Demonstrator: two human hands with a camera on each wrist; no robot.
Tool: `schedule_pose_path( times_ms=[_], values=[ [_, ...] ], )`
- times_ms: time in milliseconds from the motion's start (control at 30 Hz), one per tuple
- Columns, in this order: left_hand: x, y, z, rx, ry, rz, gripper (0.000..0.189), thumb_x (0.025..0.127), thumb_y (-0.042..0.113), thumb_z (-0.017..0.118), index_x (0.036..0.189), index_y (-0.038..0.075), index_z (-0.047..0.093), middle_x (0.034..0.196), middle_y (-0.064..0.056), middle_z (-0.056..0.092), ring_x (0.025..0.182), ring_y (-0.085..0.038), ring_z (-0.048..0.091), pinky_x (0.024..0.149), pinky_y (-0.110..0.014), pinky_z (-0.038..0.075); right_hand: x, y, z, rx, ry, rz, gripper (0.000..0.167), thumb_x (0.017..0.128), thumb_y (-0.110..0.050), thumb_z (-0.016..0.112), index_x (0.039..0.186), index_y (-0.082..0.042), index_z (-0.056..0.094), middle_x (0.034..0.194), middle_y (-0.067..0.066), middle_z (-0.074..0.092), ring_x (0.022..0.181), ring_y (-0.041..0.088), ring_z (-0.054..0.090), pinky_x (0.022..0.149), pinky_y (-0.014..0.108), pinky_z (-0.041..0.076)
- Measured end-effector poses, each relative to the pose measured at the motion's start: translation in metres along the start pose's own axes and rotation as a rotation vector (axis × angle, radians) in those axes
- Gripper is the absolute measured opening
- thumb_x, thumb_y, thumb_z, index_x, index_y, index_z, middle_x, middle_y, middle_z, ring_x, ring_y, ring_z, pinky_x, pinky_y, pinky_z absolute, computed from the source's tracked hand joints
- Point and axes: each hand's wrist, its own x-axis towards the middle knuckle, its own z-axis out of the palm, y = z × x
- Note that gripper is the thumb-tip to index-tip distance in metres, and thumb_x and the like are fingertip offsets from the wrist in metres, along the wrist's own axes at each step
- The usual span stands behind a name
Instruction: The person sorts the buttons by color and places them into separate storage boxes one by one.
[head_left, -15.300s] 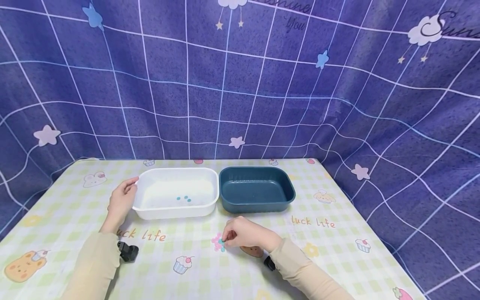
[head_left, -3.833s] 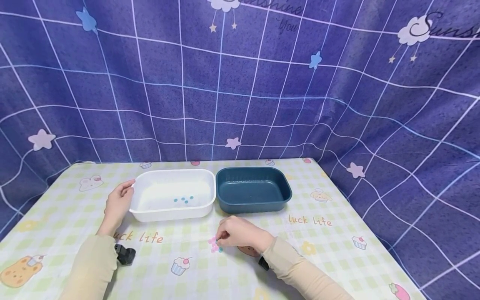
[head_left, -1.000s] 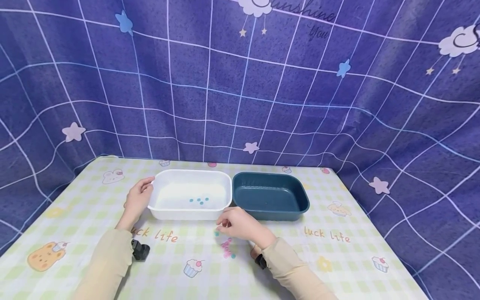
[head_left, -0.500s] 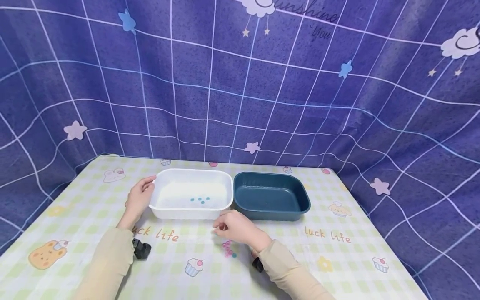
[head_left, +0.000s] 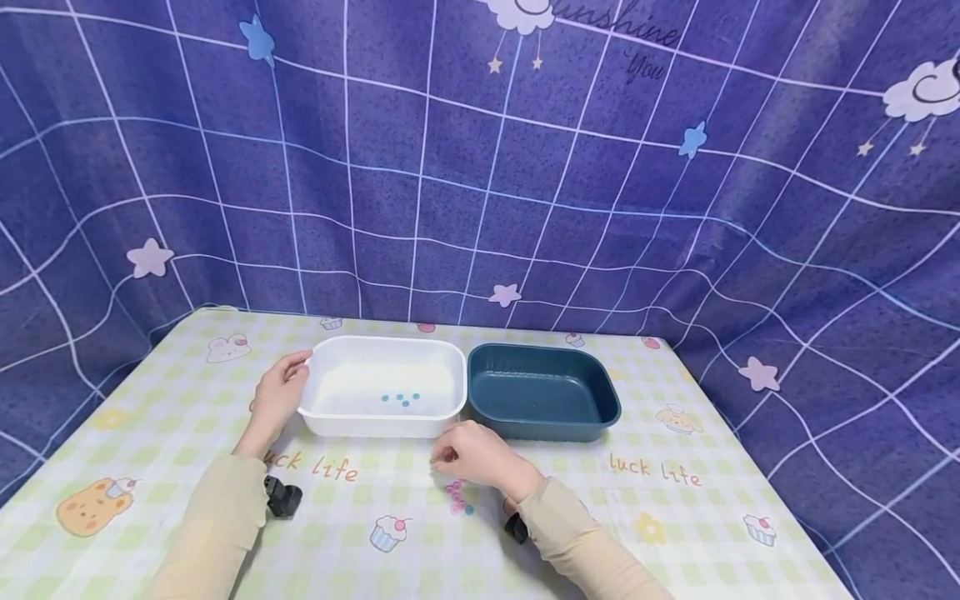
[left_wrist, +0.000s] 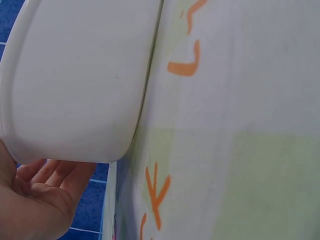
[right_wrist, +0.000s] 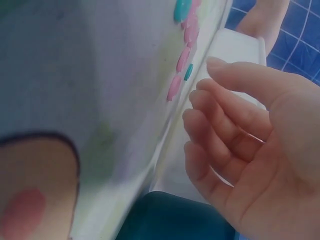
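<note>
My left hand [head_left: 281, 392] holds the left end of a white plastic tray [head_left: 382, 427], its fingers against the end wall in the left wrist view. Several small teal discs [head_left: 406, 403] lie inside the tray. Just in front of it, my right hand [head_left: 480, 454] hovers low over the cloth. The right wrist view shows those fingers loosely bent, thumb apart from them, nothing between. Beyond the fingertips lies a single teal disc [right_wrist: 188, 72], hidden by the hand in the head view. Close by is a short row of pink discs [head_left: 455, 496] with another teal disc [head_left: 469, 509].
A dark teal tray [head_left: 543, 431] stands against the white tray's right side. Both sit on a checked cloth [head_left: 315, 550] printed with cartoons. A blue curtain [head_left: 420, 208] hangs behind. Black wrist cameras [head_left: 283, 498] are strapped under the sleeves.
Since 15.3 s ago, another teal disc has come into the white tray. Lately the right hand has left the pile for a teal disc that has shifted toward the tray. The left hand keeps its hold.
</note>
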Motion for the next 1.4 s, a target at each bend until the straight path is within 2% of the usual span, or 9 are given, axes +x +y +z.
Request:
schedule_pose_path(
  times_ms=[200,467,633,900,1133,1400],
  values=[
    [0.0,-0.001,0.0,-0.009,-0.003,0.003,0.046,0.1,0.029,0.034,0.141,0.011,0.04,0.14,-0.019,0.047,0.13,-0.042,0.037,0.1,-0.066,0.005,0.0,0.0,0.001,-0.022,-0.024,0.02,0.003,0.081,-0.017,0.071,0.08,-0.018,0.074,0.075,-0.011,0.062,0.065,-0.002,0.047,0.062,0.01,0.04],
    [0.001,-0.001,-0.001,-0.029,-0.011,0.013,0.046,0.1,0.027,0.035,0.142,0.01,0.039,0.14,-0.02,0.046,0.13,-0.042,0.039,0.101,-0.067,0.0,0.002,0.0,0.003,-0.086,-0.011,-0.003,0.006,0.079,-0.016,0.07,0.077,-0.02,0.074,0.07,-0.014,0.059,0.061,-0.001,0.044,0.059,0.01,0.038],
    [0.001,-0.001,0.0,-0.022,-0.009,0.012,0.046,0.1,0.028,0.035,0.142,0.011,0.039,0.14,-0.019,0.046,0.13,-0.041,0.04,0.101,-0.066,0.001,0.002,0.001,0.004,-0.107,-0.005,-0.021,0.008,0.08,-0.016,0.069,0.074,-0.021,0.072,0.066,-0.016,0.06,0.058,-0.002,0.044,0.059,0.008,0.038],
    [0.001,-0.002,0.0,-0.01,-0.003,0.005,0.046,0.1,0.03,0.035,0.142,0.012,0.039,0.141,-0.018,0.046,0.13,-0.041,0.039,0.102,-0.067,0.002,0.001,0.001,0.005,-0.113,-0.017,-0.019,0.005,0.078,-0.016,0.071,0.077,-0.02,0.073,0.072,-0.015,0.064,0.063,-0.006,0.049,0.063,0.007,0.041],
    [0.001,-0.002,0.0,-0.006,-0.008,-0.007,0.046,0.1,0.03,0.034,0.142,0.012,0.039,0.141,-0.018,0.045,0.132,-0.041,0.036,0.101,-0.068,0.001,-0.001,0.002,0.003,-0.047,0.04,-0.032,0.008,0.076,-0.014,0.068,0.071,-0.019,0.07,0.065,-0.012,0.053,0.06,-0.001,0.042,0.056,0.01,0.035],
    [0.001,-0.002,0.001,0.006,-0.001,-0.015,0.046,0.1,0.031,0.034,0.142,0.014,0.04,0.141,-0.017,0.046,0.132,-0.041,0.036,0.102,-0.067,0.004,-0.005,-0.001,-0.012,-0.051,0.108,-0.061,0.005,0.079,-0.016,0.068,0.08,-0.015,0.072,0.069,-0.008,0.056,0.061,0.0,0.043,0.056,0.009,0.034]
  ],
)
